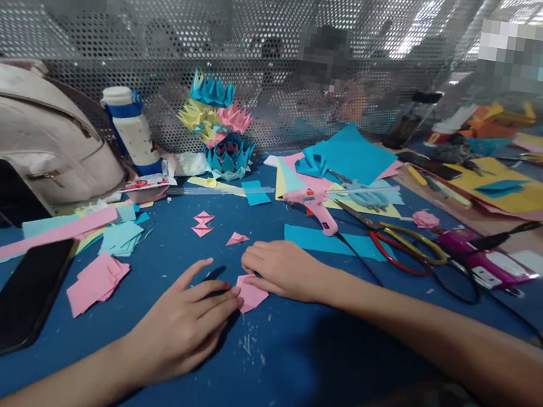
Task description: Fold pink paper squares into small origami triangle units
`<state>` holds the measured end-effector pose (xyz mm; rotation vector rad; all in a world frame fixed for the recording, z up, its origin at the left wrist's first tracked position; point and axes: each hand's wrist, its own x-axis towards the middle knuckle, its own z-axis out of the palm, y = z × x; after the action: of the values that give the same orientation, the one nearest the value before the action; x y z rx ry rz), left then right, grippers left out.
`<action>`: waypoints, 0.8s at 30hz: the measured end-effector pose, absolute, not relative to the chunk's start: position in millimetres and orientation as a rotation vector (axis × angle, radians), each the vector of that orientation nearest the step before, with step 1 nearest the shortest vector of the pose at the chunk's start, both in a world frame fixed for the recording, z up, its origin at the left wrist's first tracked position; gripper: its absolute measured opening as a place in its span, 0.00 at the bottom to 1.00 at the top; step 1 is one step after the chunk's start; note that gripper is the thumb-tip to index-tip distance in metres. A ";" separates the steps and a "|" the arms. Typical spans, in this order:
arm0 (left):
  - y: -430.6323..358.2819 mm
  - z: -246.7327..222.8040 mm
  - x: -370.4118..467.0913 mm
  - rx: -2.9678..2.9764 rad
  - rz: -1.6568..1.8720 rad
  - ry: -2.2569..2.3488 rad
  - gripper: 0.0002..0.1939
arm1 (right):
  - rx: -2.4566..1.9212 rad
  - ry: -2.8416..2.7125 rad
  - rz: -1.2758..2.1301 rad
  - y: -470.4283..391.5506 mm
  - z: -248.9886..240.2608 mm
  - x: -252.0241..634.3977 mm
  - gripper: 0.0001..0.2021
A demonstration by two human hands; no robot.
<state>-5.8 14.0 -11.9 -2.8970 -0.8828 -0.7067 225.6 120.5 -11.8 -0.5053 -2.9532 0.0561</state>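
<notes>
A small piece of pink paper (251,295), partly folded, lies on the blue table between my two hands. My left hand (192,320) reaches in from the lower left, pressing its fingertips together on the paper's left edge while one finger sticks up apart. From the right, my right hand (282,269) covers the paper's upper edge with curled fingers and grips it there; part of the paper is hidden under them. Just beyond lie small folded pink triangles (237,239). A stack of pink paper squares (97,283) rests to the left of my left hand.
A pink glue gun (314,204) with a black cord and large scissors (407,243) lie beyond my right arm. At left are a phone (17,306), paper strips (60,233), a bottle (133,130) and a bag (35,123). Folded paper flowers (228,156) stand by the perforated metal panel (276,29).
</notes>
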 end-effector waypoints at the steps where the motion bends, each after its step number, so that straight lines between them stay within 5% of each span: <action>1: 15.5 -12.9 -7.1 -2.882 -0.772 -0.860 0.18 | -0.502 -2.956 0.034 120.2 -12.5 225.8 0.14; 12: 22.0 -14.2 -12.5 -2.860 -0.967 -1.032 0.15 | -0.594 -2.922 0.138 117.1 -10.7 225.7 0.12; 24: 21.8 -17.1 -4.5 -2.843 -0.688 -0.861 0.15 | -0.821 -2.690 0.735 104.1 -1.7 226.8 0.11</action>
<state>-4.5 21.8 -17.1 -2.8431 -0.8612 -0.6878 226.8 104.1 -1.7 -0.8211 -2.6895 0.7353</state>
